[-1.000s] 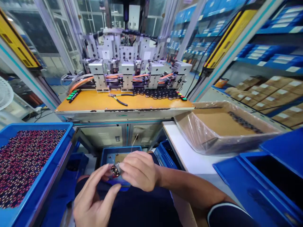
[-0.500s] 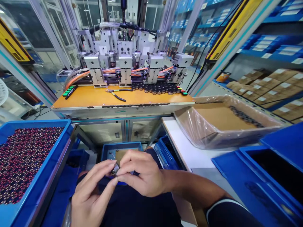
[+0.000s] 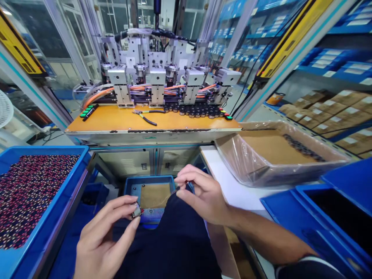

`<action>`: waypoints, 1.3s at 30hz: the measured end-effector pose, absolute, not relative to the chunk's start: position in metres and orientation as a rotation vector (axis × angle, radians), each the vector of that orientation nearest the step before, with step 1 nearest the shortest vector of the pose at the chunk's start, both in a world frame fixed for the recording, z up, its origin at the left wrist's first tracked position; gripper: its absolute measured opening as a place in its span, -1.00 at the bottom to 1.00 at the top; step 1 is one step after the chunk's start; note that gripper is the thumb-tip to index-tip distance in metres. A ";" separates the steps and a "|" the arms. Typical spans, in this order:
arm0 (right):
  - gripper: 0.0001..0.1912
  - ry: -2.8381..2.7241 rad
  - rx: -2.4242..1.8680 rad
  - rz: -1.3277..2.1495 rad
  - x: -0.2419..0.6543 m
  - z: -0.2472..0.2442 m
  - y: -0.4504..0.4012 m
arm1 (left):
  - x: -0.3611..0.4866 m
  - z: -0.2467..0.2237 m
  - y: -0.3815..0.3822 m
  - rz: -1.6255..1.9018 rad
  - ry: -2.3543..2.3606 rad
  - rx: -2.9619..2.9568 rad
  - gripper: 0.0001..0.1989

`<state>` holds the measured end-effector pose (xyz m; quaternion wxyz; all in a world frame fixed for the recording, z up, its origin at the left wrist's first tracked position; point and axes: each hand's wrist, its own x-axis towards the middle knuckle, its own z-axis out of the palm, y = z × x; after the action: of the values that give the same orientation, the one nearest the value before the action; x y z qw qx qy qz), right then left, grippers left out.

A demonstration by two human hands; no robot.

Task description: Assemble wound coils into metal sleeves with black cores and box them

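My left hand (image 3: 109,232) pinches a small silver cylindrical part (image 3: 136,210) between thumb and fingers, with a bit of red at its right end. My right hand (image 3: 203,195) is apart from it, to the right above my lap, its thumb and fingertips closed together. Something small and dark shows at those fingertips, too small to name. Below and beyond the hands sits a blue bin (image 3: 149,179) with a piece of cardboard (image 3: 155,195) and a few tiny parts in it.
A blue tray (image 3: 84,155) full of small dark-and-red parts stands at left. Ahead, a machine (image 3: 157,87) rises over an orange bench (image 3: 116,123) bearing pliers (image 3: 147,116) and rows of black round parts (image 3: 194,111). At right are a plastic-lined carton (image 3: 261,172) and blue boxes (image 3: 308,193).
My hands have separated. The right hand has moved right and up, away from the silver part. My left hand still holds that part, slightly further left and lower.
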<state>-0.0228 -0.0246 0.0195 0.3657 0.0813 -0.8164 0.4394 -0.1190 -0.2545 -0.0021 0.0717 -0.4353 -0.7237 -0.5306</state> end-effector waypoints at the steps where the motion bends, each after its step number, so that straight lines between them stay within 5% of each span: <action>1: -0.92 -2.124 0.365 0.874 -0.024 0.027 -0.021 | -0.121 0.000 -0.255 -1.508 -2.167 -1.382 -0.72; 5: -0.89 -2.079 0.950 0.065 -0.041 0.054 -0.024 | -0.124 0.007 -0.253 -1.337 -2.093 -1.544 -0.76; 8: -0.74 -2.197 1.037 0.009 -0.053 0.057 -0.032 | -0.122 0.010 -0.253 -1.347 -2.091 -1.507 -0.78; 10: -0.70 -2.425 0.946 0.377 -0.054 0.053 -0.038 | -0.120 0.011 -0.255 -1.394 -2.129 -1.460 -0.80; 14: -0.74 -2.810 0.510 1.901 -0.052 0.046 -0.042 | -0.121 0.011 -0.261 -1.500 -2.134 -1.462 -0.76; 16: -0.72 -2.830 0.444 2.197 -0.065 0.050 -0.035 | -0.122 0.010 -0.264 -1.523 -2.123 -1.472 -0.72; 20: -0.77 -2.759 0.273 0.900 -0.131 0.071 0.004 | -0.124 0.006 -0.265 -1.588 -2.066 -1.363 -0.71; 22: -0.64 -2.720 0.083 0.421 -0.174 0.082 0.030 | -0.125 0.006 -0.265 -1.612 -2.052 -1.306 -0.74; 30: -0.39 -2.911 -0.097 0.172 -0.270 0.064 0.068 | -0.121 0.010 -0.270 -1.783 -2.077 -0.981 -0.84; 39: -0.52 -2.993 0.100 0.053 -0.171 0.046 0.050 | -0.124 -0.007 -0.278 -1.913 -2.092 -0.812 -0.79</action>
<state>-0.1709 0.0504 0.0460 0.0733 0.0334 -0.9966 0.0176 -0.1241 -0.2779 -0.0070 0.0965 -0.2741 -0.7061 -0.6457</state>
